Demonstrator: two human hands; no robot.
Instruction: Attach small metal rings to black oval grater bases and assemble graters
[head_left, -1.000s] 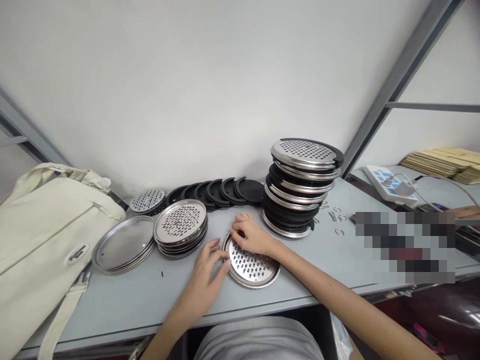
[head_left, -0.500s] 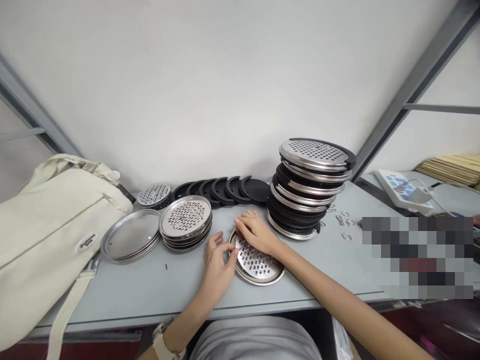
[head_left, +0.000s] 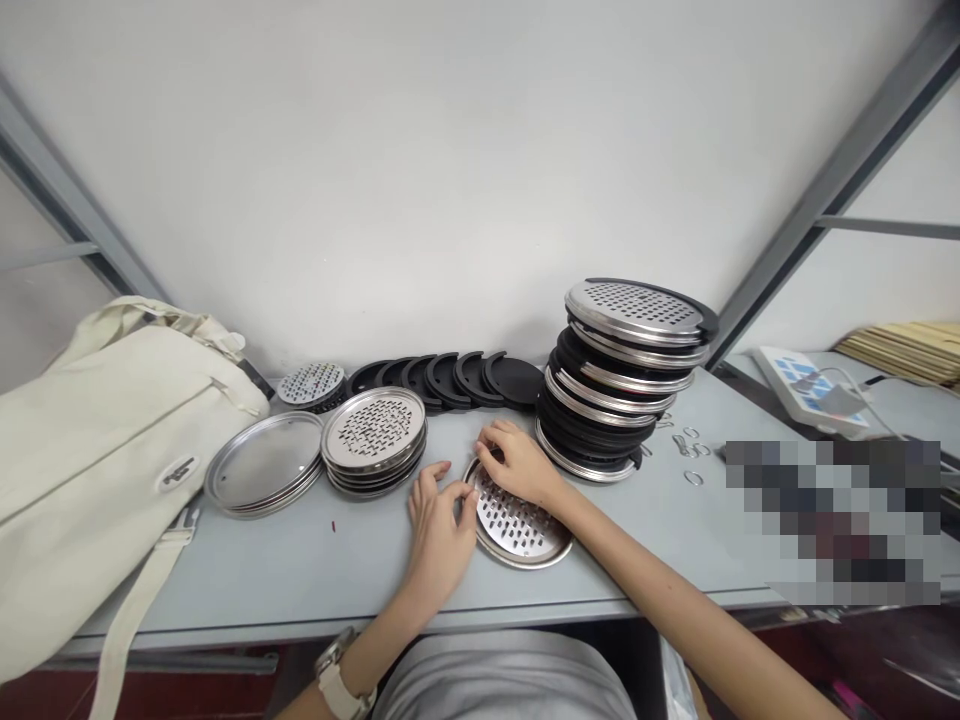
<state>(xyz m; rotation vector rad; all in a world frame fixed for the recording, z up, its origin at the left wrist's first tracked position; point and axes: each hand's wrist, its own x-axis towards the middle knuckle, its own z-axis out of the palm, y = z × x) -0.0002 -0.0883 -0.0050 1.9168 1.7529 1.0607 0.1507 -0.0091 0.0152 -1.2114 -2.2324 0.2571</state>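
Lying on the pale grey tabletop [head_left: 360, 590], in front of you: one round silver metal perforated plate [head_left: 517, 530], slotted face up inside a raised rim. Whether face and rim are one piece does not show.

Right hand [head_left: 519, 468]: laid over the plate's far part, fingers bent at the far-left rim. Contact likely; your fingers hide whether they clasp anything.

Left hand [head_left: 437, 530]: thumb and forefinger bent together at the left rim. Whether they pinch an edge or merely touch it is too small to tell.

Hazards, as judged:
- Slot edges: may be sharp; a fingertip dragged or pressed across them could be scraped.
- Uneven pressure: your right hand bearing on one side could tip or skid the plate.
- Tall leaning stack of black and silver discs [head_left: 634, 310]: just beyond your right hand; a knock from your knuckles could topple it.
- Low stack of silver perforated discs [head_left: 375, 430]: near your left hand; an outward swing could shift its top piece.
- Small silver metal rings [head_left: 694, 478]: loose, right of the tall stack; a sweeping forearm could scatter them.
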